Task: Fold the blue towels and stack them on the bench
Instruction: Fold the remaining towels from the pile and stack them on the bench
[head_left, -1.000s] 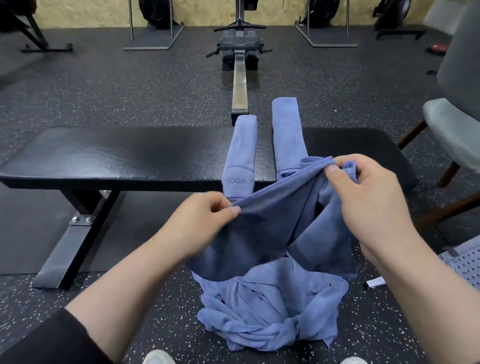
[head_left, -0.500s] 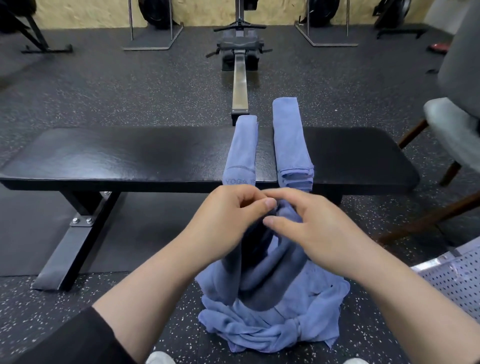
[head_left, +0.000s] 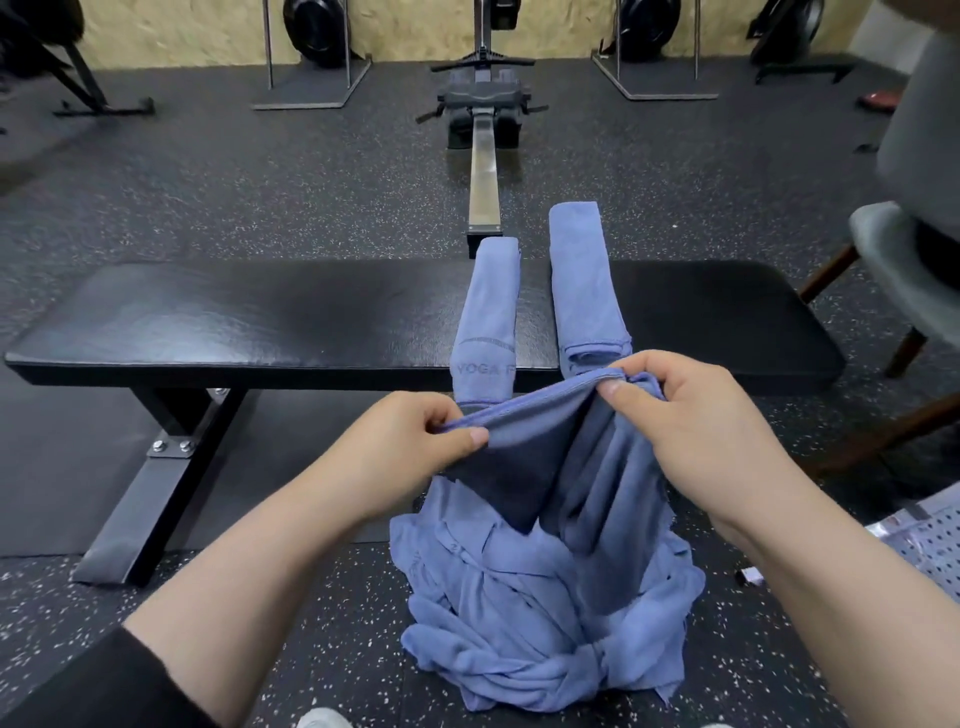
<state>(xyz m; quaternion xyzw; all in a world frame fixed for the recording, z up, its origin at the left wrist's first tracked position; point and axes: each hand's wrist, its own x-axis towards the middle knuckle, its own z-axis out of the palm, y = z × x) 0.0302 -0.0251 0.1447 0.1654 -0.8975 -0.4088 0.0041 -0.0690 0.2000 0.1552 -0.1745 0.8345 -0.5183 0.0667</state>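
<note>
The room is lit evenly and is fairly bright, with light that seems to come from above. The black bench (head_left: 260, 322) top has a soft pale shine in the middle of the frame. The metal rail (head_left: 483, 171) in the upper middle gleams a little. Shadows are soft and dark under the bench at the left. The middle of the picture is sharp. The edges bend and stretch, so the bench looks curved. The grey chair (head_left: 914, 218) at the upper right is blurry and smeared. The upper left corner is dim and a bit fuzzy too.
</note>
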